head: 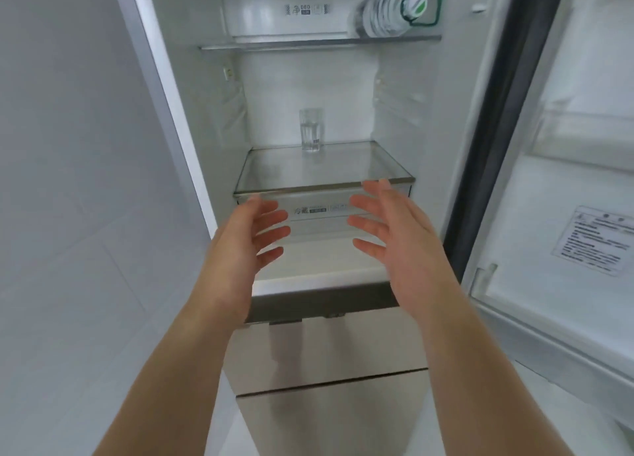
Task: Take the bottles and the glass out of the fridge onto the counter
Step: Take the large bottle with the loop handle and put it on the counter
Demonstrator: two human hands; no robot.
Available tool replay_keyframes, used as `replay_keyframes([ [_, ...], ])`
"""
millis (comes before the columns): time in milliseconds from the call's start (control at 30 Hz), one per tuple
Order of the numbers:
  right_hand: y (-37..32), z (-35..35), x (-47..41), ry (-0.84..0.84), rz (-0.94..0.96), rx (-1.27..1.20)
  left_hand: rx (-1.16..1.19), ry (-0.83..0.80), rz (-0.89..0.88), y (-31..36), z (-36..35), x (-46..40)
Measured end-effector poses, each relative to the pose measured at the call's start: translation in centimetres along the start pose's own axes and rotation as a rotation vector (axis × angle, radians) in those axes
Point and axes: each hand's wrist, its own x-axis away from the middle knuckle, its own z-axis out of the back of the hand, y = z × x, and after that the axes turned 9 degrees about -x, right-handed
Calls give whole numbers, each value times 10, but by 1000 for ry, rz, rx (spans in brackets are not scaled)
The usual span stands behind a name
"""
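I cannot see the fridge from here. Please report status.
Left hand and right hand open, empty. Glass upright on lower shelf; bottle lying on upper shelf. Nothing blocks.

Inside the fridge (pixel 192 119): one bottle (pixel 387 13) on the upper shelf, one glass (pixel 311 130) on the lower shelf.

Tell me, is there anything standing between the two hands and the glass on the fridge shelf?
Nothing visible does. The glass stands alone at the back of the glass shelf, and the shelf in front of it is bare. The left hand and right hand are open before the shelf's front edge.
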Motion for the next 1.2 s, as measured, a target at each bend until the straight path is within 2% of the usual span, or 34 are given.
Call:
replay_keyframes([
  [200,-24,-31,-43,127,128,51,80,-185,-16,26,-3,-74],
  [433,-59,-51,-84,176,238,114,85,-301,-102,60,-26,-120],
  [667,-101,-50,-138,215,405,229,113,-293,-156,98,-39,-149],
  [933,-165,-46,-247,302,661,570,56,-226,-288,140,-57,-169],
  [1033,-175,-45,-281,347,644,684,-5,-198,-347,152,-64,-175],
  [1200,-180,-46,-312,417,472,877,-122,-154,-437,169,-74,-184],
])
